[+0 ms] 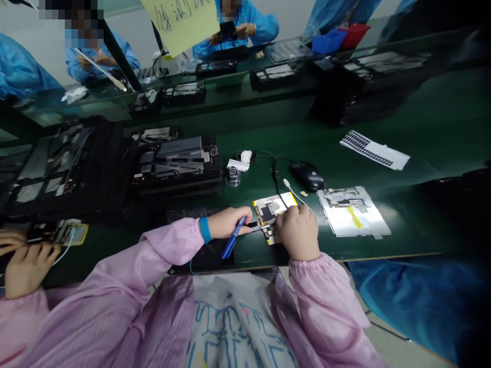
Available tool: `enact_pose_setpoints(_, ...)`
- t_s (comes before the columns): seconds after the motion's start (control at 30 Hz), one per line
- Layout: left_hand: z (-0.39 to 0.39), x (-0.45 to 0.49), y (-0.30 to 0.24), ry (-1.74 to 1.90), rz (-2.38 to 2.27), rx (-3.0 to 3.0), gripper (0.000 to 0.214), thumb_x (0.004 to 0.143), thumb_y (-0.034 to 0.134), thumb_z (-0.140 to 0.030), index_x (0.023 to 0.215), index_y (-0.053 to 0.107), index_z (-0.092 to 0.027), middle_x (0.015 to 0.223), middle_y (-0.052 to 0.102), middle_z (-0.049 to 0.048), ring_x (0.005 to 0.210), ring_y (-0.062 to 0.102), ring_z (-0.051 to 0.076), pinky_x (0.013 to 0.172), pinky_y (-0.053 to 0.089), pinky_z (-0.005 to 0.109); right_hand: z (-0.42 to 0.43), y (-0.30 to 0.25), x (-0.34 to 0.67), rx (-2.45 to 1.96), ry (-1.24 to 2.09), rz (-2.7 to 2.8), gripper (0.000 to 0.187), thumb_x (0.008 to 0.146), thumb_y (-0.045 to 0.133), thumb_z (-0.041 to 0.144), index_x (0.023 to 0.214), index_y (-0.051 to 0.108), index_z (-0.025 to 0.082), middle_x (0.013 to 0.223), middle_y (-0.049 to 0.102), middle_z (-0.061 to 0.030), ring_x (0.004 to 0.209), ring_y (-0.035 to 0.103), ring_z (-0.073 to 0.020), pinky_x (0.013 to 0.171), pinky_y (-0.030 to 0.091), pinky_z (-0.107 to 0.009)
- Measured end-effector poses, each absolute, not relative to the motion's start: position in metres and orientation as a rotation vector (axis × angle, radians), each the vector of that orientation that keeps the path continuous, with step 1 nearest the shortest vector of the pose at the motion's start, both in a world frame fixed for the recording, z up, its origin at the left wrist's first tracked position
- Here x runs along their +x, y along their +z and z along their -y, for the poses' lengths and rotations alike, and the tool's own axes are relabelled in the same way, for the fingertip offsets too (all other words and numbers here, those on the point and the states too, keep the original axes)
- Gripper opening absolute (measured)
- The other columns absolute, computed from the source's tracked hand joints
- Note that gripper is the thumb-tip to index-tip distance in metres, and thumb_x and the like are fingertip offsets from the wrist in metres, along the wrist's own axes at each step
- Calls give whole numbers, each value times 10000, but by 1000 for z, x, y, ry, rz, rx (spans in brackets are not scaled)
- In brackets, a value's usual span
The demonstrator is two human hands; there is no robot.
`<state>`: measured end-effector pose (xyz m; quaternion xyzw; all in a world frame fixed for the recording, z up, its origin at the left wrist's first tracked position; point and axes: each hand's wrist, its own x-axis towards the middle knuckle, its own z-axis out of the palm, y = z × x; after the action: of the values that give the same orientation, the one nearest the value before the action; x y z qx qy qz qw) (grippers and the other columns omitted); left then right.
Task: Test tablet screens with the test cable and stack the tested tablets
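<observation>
My left hand (229,223), with a blue band at its wrist, is closed around a blue pen (233,238) that points down toward the bench edge. Between its fingertips and the board runs a thin flat strip (256,229). My right hand (300,232) is curled over the right part of a yellow-edged device assembly (267,208) with a circuit board on it. Its fingertips are hidden from above, so what they grip cannot be made out. A dark cable (276,176) and a white cable (287,184) run toward that hand.
To the right lie a silver panel (368,214), a black mouse (308,175) and a sheet of dark labels (374,150). Stacked black trays of parts (176,163) stand at left. Another person's hands (28,263) work at far left; more people sit beyond the shelf (226,99).
</observation>
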<state>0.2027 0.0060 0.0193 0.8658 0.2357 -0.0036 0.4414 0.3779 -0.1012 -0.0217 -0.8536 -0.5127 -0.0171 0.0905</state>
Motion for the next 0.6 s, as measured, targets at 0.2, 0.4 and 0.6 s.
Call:
enact_pose_setpoints(0.2,-9,220,21,4,-726,1950,262,749,653,-273,712,411,-182,594,481,-69,549,431,79,548,336,205,107,-21,365,-2466,-67,1548,346,837,548,440,949,592,115,924,530,-195,858,505,-313,619,364,-360)
enact_pose_setpoints(0.4,-10,219,27,-104,-577,1887,221,750,596,-145,670,393,-178,641,580,-31,605,545,96,596,399,212,116,-17,353,-2464,-54,1528,317,857,512,429,928,587,129,945,536,-207,880,493,-319,660,377,-396)
enact_pose_setpoints(0.6,-9,222,20,18,-810,2131,138,771,552,-134,701,444,-182,569,525,-49,545,502,112,573,361,230,119,-30,355,-2219,-46,1625,260,892,468,327,1045,567,142,1218,528,-211,1111,468,-345,902,341,-518)
